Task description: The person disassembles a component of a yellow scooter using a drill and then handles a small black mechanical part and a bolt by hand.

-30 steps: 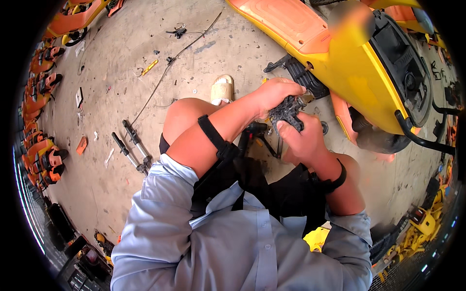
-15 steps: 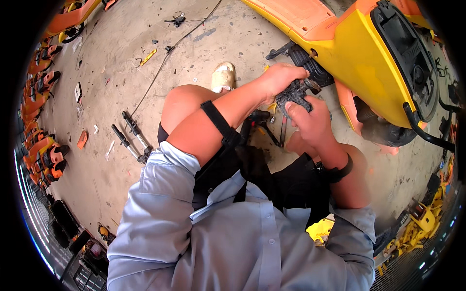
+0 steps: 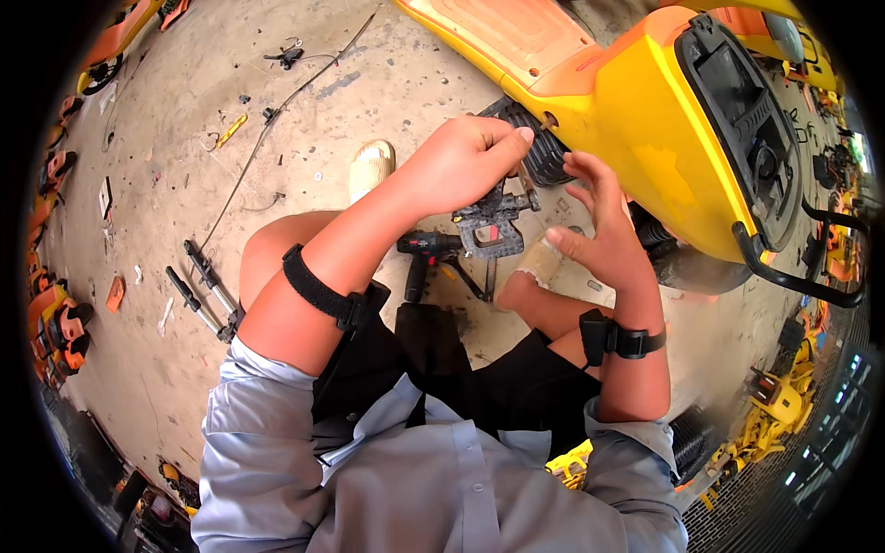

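My left hand (image 3: 475, 164) is closed, thumb pressed to the curled fingers, over a dirty dark grey part (image 3: 493, 221) with frame-like openings. The part hangs just below this hand, and the fingers hide where they grip it. To its right my right hand (image 3: 597, 226) is held up with fingers apart and nothing in it. Beyond both hands stands the yellow and orange vehicle body (image 3: 645, 120), a black ribbed piece (image 3: 535, 138) beneath its edge. A black cordless drill (image 3: 426, 253) lies on the floor between my legs, close to the grey part.
A long dark cable (image 3: 300, 92) runs across the concrete floor at left, ending near two rod-like pieces with black grips (image 3: 198, 295). A yellow tool (image 3: 230, 131) lies on the floor. A black tube bar (image 3: 793, 286) juts from the vehicle. Yellow parts (image 3: 784, 396) are heaped at right.
My right hand has let go of the grey part and opened beside it. The left hand stays over the part. The view has shifted, so the scene sits further left.
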Demonstrator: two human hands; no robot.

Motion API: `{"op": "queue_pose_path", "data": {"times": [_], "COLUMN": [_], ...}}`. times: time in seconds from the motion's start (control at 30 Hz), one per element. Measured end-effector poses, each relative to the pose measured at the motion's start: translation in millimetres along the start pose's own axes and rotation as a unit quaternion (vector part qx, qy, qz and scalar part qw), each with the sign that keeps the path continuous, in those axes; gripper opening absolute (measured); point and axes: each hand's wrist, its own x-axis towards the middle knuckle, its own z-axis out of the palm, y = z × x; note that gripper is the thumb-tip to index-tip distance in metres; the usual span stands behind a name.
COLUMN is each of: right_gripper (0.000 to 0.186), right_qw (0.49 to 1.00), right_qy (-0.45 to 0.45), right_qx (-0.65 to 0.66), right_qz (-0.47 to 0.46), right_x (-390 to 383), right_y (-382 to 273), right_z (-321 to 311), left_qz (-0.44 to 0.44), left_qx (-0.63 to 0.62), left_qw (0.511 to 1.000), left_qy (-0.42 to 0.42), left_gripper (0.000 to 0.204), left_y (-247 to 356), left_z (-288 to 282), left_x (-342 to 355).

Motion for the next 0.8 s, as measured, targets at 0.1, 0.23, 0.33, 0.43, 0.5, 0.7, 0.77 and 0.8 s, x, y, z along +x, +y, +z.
{"op": "queue_pose_path", "data": {"times": [0.1, 0.23, 0.33, 0.43, 0.5, 0.7, 0.77, 0.8], "right_gripper": [0.077, 0.045, 0.032, 0.026, 0.025, 0.03, 0.038, 0.041], "right_qw": [0.992, 0.984, 0.99, 1.0, 0.988, 0.967, 0.967, 0.962], "right_qy": [-0.063, -0.128, -0.114, -0.007, 0.049, 0.029, 0.024, 0.029], "right_qx": [-0.049, -0.075, -0.074, 0.005, 0.149, 0.253, 0.253, 0.272], "right_qz": [-0.095, -0.102, -0.037, 0.001, 0.004, 0.0, 0.005, 0.008], "right_x": [-3.6, -2.5, -6.9, -12.1, -12.9, -14.4, -13.6, -13.3], "right_y": [0.2, 8.9, 13.0, 13.9, 13.9, 10.6, 8.6, 7.6], "right_z": [14.3, 27.9, 29.4, 32.0, 32.9, 43.9, 48.7, 49.2], "left_qz": [0.029, 0.009, -0.06, -0.018, -0.061, -0.003, -0.03, 0.002], "left_qx": [-0.016, -0.039, -0.138, -0.2, -0.245, -0.364, -0.298, -0.343], "left_qw": [0.999, 0.997, 0.989, 0.976, 0.967, 0.923, 0.948, 0.933], "left_qy": [-0.039, -0.063, -0.012, 0.083, 0.041, -0.123, -0.111, -0.113], "left_gripper": [0.044, 0.046, 0.056, 0.063, 0.079, 0.06, 0.051, 0.039], "left_y": [-0.4, 3.8, 5.3, -2.2, -8.4, -3.5, 4.7, 8.3], "left_z": [4.5, -5.0, -21.9, -11.9, 1.1, 26.2, 24.8, 26.4], "left_x": [-4.5, -3.6, -1.5, -6.1, -13.4, -29.6, -30.1, -30.3]}}
